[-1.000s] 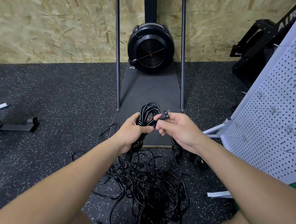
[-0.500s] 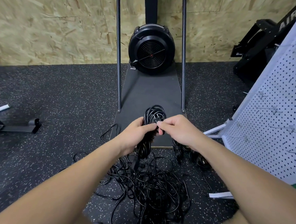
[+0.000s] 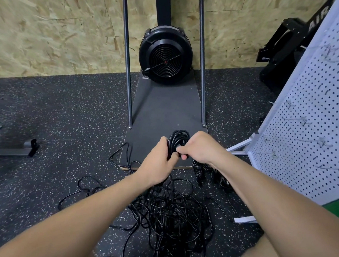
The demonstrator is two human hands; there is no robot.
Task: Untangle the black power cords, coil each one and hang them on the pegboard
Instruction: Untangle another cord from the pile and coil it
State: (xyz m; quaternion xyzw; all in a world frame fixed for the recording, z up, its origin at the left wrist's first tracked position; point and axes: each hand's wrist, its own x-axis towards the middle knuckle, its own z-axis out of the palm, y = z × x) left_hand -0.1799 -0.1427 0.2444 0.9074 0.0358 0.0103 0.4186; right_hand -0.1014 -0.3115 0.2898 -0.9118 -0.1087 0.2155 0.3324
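Here we hold a coiled black cord in front of us, above the near edge of a dark platform. Our left hand wraps round the middle of the coil, fingers curled about the bundle, with the top loops standing up above the fist. Our right hand sits just beside it, touching, its fingertips pinching at the cord where the loops gather; we cannot tell whether it is the plug or a strand that they hold, since the fingers cover it. Below our forearms a loose tangle of black cords spreads over the speckled rubber floor, with single strands trailing out to the left. Two smaller bundled cords lie on the floor just past the tangle, near the platform's right corner and partly hidden under our right wrist. The white pegboard stands to our right, tilted in this wide view, with wire hooks sticking out of it; no cord hangs on the part we can see. Its white frame foot rests on the floor beside the platform. At the far end of the platform a round black fan housing stands against a chipboard wall, between two upright metal poles.
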